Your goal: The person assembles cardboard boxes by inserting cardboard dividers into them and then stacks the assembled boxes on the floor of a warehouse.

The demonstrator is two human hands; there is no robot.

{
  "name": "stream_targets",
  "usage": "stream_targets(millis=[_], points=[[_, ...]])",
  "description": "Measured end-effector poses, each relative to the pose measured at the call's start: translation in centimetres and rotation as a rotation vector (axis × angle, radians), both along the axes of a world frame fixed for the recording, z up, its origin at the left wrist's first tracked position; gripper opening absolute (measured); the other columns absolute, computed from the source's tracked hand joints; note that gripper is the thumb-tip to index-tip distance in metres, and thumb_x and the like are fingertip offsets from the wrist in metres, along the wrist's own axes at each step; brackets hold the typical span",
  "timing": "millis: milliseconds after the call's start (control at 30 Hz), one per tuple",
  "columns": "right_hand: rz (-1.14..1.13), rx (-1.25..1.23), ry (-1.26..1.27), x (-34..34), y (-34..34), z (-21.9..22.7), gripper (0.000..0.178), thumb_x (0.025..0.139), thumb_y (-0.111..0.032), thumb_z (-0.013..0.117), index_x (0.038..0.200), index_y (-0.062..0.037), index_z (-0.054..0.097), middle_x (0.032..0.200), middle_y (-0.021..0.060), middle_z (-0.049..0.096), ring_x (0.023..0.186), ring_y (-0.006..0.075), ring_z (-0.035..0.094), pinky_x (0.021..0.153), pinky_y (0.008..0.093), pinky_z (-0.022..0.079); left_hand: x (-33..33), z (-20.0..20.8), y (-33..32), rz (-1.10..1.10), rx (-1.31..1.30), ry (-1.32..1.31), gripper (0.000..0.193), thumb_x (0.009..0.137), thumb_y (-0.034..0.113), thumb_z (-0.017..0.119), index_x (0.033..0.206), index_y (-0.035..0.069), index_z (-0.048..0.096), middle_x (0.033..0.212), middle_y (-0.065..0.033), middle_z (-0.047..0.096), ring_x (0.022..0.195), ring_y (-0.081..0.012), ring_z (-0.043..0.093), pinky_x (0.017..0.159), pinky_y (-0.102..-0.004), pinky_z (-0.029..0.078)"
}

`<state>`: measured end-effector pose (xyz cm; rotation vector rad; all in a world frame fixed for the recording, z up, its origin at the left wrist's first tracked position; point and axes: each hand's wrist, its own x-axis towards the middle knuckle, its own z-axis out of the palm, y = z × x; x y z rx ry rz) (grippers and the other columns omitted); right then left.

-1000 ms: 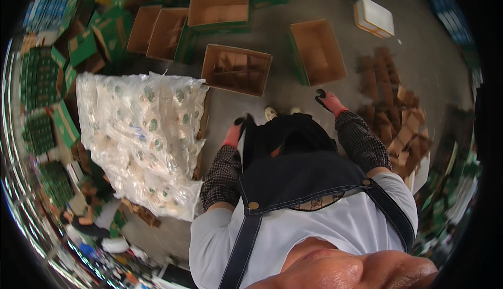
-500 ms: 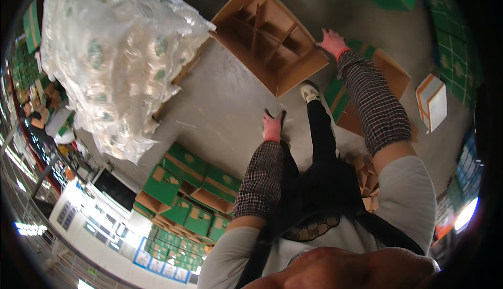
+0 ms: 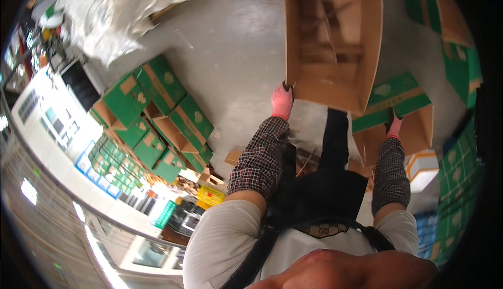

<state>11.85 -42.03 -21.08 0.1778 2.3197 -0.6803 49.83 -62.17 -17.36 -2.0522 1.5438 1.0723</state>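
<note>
A brown cardboard box (image 3: 327,92) with crossed dividers inside stands open-topped in front of me. My left hand (image 3: 282,100), in a pink glove with dark fingertips, is closed on its near left corner. To the right of it sits another open carton (image 3: 387,98) with a green printed side and a bare brown inside. My right hand (image 3: 394,125), gloved the same way, reaches over this carton. Its fingers look apart near the top edge of the green side, and whether they touch it is hard to tell.
Green cartons (image 3: 157,116) are stacked at the left. Clear plastic wrapping (image 3: 120,11) covers a load at the far left. More green cartons (image 3: 461,69) stand along the right, near a white and orange box (image 3: 422,169). Behind the left stack is a yellow crate (image 3: 210,197).
My left hand has taken hold of the divided box, which has turned and come nearer. My right hand has left that box's corner and come back to the green carton. The view has swung round.
</note>
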Motion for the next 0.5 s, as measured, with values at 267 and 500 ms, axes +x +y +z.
stream_targets(millis=[267,500], points=[[0.479,-0.087,0.008,0.7,-8.0,-3.7,0.041,0.077,-0.016,0.056,0.115,-0.0011,0.048,0.108,0.0128,0.056,0.095,0.024,0.054,0.081,0.0317,0.041,23.2,1.7,-0.1,0.241,-0.277,-0.182,0.03,0.077,0.027,0.057,0.102,0.01,0.059,0.091,-0.0159,0.061,0.089,-0.0332,0.056,0.078,-0.0403,0.044],[1.209,0.095,0.288,16.6,-17.7,1.5,0.048,0.08,-0.019,0.054,0.124,-0.0056,0.04,0.119,0.0119,0.05,0.11,0.0255,0.047,0.091,0.033,0.037,45.6,0.1,-1.5,0.345,-0.439,-0.242,0.022,0.077,0.023,0.058,0.089,0.006,0.064,0.087,-0.0153,0.063,0.086,-0.0301,0.058,0.074,-0.0389,0.045]])
